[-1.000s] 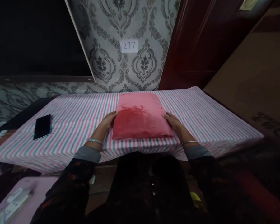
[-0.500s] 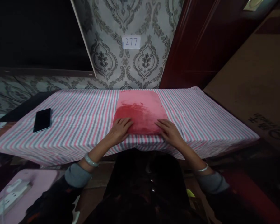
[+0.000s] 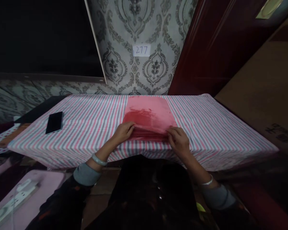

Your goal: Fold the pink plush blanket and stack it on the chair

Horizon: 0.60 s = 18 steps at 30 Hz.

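Observation:
A folded pink-red cloth [image 3: 150,110] with darker red patches lies on the striped tablecloth [image 3: 93,118], in the middle near the front edge. My left hand [image 3: 124,131] pinches the near left corner of its top layer. At the near right corner, my right hand [image 3: 179,139] grips the same layer with thumb and fingers together. Between the hands the near edge of that layer is slightly raised, and the folds below it show.
A dark phone [image 3: 54,122] lies on the tablecloth at the left. A power strip [image 3: 14,203] rests on a pink surface [image 3: 46,179] at lower left. Behind the table are a patterned wall, a black screen [image 3: 45,38] and a cardboard box [image 3: 261,86] at the right.
Both hands, earlier resting on the cloth with fingers spread, have closed on its near corners. The near edge of the top layer has risen. The view has shifted slightly.

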Available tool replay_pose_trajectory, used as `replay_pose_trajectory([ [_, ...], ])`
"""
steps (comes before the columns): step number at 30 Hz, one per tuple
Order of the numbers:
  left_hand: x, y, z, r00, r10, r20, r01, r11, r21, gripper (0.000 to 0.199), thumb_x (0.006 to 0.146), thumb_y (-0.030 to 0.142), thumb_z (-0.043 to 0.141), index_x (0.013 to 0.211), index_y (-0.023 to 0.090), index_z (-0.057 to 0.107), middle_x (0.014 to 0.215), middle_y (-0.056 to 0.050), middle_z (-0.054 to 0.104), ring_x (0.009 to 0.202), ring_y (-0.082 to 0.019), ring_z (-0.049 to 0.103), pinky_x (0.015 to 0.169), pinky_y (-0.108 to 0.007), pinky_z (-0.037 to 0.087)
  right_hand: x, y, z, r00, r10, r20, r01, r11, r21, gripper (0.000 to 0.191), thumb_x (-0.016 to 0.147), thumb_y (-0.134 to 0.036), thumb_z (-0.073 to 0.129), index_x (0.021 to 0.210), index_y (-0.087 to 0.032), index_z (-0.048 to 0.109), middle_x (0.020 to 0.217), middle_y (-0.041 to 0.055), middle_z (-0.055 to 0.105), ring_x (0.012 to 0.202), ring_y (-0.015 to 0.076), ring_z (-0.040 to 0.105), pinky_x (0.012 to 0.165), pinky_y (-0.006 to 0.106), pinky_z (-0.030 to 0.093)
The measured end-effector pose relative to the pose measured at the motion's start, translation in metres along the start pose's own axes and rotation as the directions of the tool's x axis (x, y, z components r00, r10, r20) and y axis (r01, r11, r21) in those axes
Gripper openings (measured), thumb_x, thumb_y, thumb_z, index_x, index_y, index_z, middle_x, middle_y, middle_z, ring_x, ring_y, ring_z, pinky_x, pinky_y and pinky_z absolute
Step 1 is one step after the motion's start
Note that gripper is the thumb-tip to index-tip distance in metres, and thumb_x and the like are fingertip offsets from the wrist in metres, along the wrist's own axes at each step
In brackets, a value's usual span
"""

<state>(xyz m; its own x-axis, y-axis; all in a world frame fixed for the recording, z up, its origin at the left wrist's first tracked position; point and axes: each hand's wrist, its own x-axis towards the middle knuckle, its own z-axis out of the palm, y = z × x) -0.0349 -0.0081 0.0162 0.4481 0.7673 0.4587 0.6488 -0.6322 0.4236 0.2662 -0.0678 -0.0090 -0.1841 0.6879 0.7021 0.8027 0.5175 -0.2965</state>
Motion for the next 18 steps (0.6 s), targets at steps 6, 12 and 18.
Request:
replay_pose_trajectory([
  [6, -0.002, 0.004, -0.002, 0.999, -0.013, -0.032, 0.013, 1.0, 0.012, 0.024, 0.097, 0.026, 0.043, 0.103, 0.02, 0.066, 0.095, -0.006, 0.072, 0.088, -0.02, 0.067, 0.08, -0.031, 0.05, -0.012, -0.028, 0.034, 0.968, -0.196, 0.159, 0.185, 0.979, 0.08, 0.042, 0.095, -0.015, 0.042, 0.13, -0.023, 0.064, 0.117, 0.0117, 0.07, 0.11, 0.0228, 0.063, 0.098, 0.041, 0.05],
  [12, -0.006, 0.005, -0.002, 0.999, 0.008, -0.038, -0.009, 1.0, -0.01, 0.026, 0.098, 0.028, 0.042, 0.106, 0.019, 0.066, 0.097, -0.008, 0.072, 0.089, -0.02, 0.067, 0.081, -0.032, 0.051, 0.011, -0.04, 0.056, 0.95, -0.106, 0.295, 0.141, 0.985, -0.099, 0.039, 0.095, -0.016, 0.044, 0.129, -0.016, 0.063, 0.121, 0.0155, 0.068, 0.11, 0.0278, 0.06, 0.097, 0.046, 0.046],
  [18, -0.008, 0.005, -0.005, 0.999, 0.015, -0.035, -0.015, 1.0, -0.014, 0.024, 0.097, 0.029, 0.045, 0.102, 0.019, 0.067, 0.097, -0.009, 0.073, 0.089, -0.021, 0.068, 0.081, -0.032, 0.051, 0.022, -0.046, 0.057, 0.929, 0.011, 0.371, 0.082, 0.968, -0.236, 0.026, 0.097, -0.022, 0.048, 0.11, -0.018, 0.071, 0.109, 0.0155, 0.068, 0.099, 0.0293, 0.06, 0.083, 0.041, 0.047],
])
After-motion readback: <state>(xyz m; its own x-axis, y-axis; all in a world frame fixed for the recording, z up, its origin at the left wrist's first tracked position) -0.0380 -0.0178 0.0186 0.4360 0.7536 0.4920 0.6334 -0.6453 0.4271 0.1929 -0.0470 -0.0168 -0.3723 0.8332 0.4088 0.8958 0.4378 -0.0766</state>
